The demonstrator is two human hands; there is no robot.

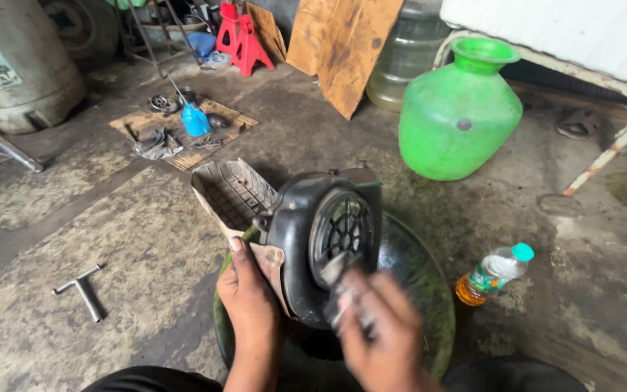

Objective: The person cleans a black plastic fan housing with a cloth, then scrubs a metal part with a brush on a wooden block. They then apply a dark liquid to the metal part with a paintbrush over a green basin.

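I'm gripping the black plastic fan cover with round vented grille (326, 243) over the dark green round basin (429, 290), left hand (252, 297) closed on its edge; right hand (375, 330) (blurred) is clutching a small brush or rag, I can't tell which. It looks stiff, light, greasy, best held by the rim.

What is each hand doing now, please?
Left hand: closed, holding the black fan cover.
Right hand: blurred, on the cover with something small; grip cannot be told.
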